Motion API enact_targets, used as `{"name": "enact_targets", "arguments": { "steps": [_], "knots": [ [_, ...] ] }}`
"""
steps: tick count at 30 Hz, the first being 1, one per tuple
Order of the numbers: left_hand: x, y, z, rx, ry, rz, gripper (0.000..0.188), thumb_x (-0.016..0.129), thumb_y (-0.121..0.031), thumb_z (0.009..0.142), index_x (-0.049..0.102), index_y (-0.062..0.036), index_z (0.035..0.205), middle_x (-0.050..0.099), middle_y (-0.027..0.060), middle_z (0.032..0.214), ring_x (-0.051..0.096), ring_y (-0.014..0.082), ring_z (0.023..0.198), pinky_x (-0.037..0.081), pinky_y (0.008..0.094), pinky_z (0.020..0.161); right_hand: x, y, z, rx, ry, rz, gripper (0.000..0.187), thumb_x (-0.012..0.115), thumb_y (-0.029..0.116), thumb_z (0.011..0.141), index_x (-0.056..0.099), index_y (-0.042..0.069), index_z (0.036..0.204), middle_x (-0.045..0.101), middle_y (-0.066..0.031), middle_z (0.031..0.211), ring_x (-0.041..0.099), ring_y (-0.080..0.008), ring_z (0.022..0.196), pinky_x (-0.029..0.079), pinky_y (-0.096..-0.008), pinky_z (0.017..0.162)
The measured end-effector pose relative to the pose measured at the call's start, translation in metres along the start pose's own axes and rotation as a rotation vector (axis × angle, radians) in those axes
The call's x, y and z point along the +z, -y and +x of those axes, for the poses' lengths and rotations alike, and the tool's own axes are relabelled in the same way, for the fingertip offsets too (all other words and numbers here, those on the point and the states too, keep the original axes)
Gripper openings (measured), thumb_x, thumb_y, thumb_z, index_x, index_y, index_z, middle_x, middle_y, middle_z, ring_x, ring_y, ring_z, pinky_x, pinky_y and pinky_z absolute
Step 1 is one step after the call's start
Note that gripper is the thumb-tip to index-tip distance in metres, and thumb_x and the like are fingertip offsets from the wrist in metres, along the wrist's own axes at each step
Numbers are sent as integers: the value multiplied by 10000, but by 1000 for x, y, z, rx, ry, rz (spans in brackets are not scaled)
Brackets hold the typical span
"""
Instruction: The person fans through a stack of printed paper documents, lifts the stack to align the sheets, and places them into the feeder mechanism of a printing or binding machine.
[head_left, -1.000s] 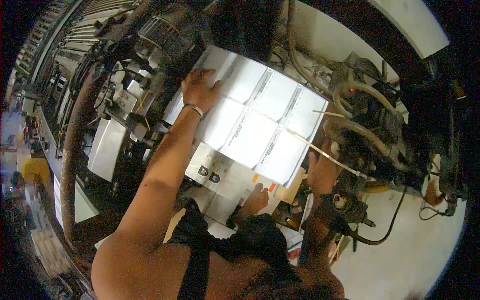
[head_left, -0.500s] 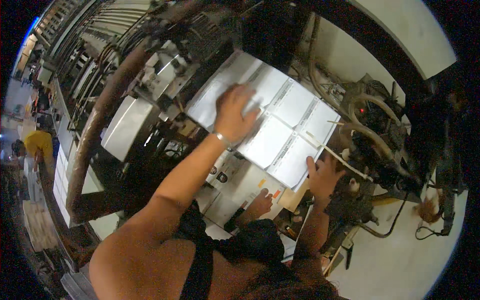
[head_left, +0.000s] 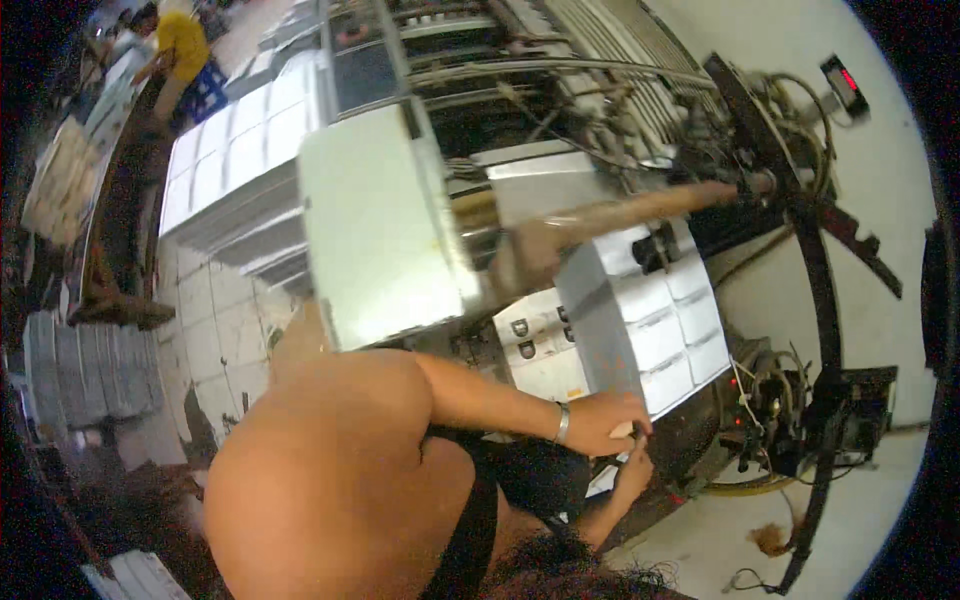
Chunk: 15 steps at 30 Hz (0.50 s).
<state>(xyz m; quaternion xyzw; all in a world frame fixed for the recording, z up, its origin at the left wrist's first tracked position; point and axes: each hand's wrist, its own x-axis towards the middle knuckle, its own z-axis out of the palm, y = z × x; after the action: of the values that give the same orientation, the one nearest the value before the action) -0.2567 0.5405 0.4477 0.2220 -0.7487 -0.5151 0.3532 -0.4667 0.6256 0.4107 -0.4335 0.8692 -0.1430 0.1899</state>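
My left hand (head_left: pixel 603 424), with a metal band at the wrist, is closed near the front corner of a tall stack of white printed sheets (head_left: pixel 665 320). My right hand (head_left: pixel 631 478) meets it just below, its fingers bent. Something small and dark shows between the two hands, too blurred to name. Rows of rectangular panels with dark printed strips cover the top of the stack. It stands against a pale control panel (head_left: pixel 540 350) with black knobs.
A worn metal bar (head_left: pixel 640 208) crosses above the stack's far end. To the left are a pale green machine cover (head_left: pixel 375 225) and another large paper stack (head_left: pixel 240 140). Hoses and cables (head_left: pixel 770 390) hang at the right. A person in yellow (head_left: pixel 180 50) is far left.
My view has swung left. My left hand has left the top sheet and come down beside my right hand, which has also moved off the paper's edge.
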Motion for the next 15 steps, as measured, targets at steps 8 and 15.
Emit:
{"name": "enact_targets", "arguments": {
  "steps": [8, 15],
  "knots": [
    [-74, -118, -80, 115, 318, -248, 261, 659, -294, 793, 655, -89, 954, 638, 87, 865, 617, 223, 844, 477, 378, 793, -12, 102, -100, -356, 351, 764, 258, 615, 183, 847, 638, -37, 981, 665, -124, 879, 608, -170, 806, 476, -310, 732],
    [-226, -171, -189, 212, -48, -235, 304, 662, -245, 801, 631, -43, 1026, 652, 114, 938, 624, 235, 873, 491, 345, 790, -4, 289, -183, -843, 306, 517, 147, 648, 112, 820, 640, -27, 870, 661, -102, 837, 602, -160, 779, 478, -302, 722]
  ]
}}
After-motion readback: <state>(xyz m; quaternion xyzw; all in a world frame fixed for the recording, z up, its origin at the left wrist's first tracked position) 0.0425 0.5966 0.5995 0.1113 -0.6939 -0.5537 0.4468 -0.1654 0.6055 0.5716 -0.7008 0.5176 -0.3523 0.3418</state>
